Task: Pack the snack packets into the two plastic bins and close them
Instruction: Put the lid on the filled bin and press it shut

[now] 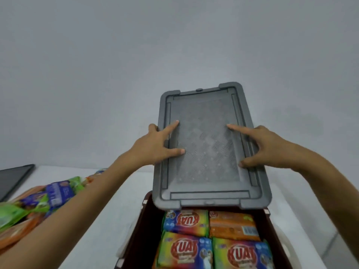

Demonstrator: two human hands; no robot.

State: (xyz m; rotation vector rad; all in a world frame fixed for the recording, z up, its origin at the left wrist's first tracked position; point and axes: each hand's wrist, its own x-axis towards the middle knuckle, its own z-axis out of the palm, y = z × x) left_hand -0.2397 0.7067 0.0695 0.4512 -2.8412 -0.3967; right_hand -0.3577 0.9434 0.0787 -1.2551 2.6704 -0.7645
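**Head view: lid held over the filled bin.** Your left hand (pixel 155 146) and right hand (pixel 260 148) each grasp one long edge of the grey lid (pixel 206 152). On each hand the index finger and thumb are spread on the top face and the other fingers are tucked round the rim. The lid hangs tilted above the far end of the dark brown bin (pixel 143 230) and is not yet seated. The bin's near part is open to view.

**Handling.** The lid looks like stiff, light moulded plastic. Its patterned centre should give your fingertips purchase, and the raised rim is the sound place to hold, as you hold it now. The packets in the bin appear soft and crushable in slick film. They lie flat, so the lid should probably clear them.

**Legible print.** "KUAT" reads on three rainbow-coloured packets (pixel 184 249), and on the farthest one it is upside down. The orange packet (pixel 231 226) shows a barcode, but its wording is blurred.

**Elsewhere.** A heap of loose packets (pixel 38 200) lies on the white table (pixel 108 210) to your left, with labels too blurred to read. No second bin is in view.
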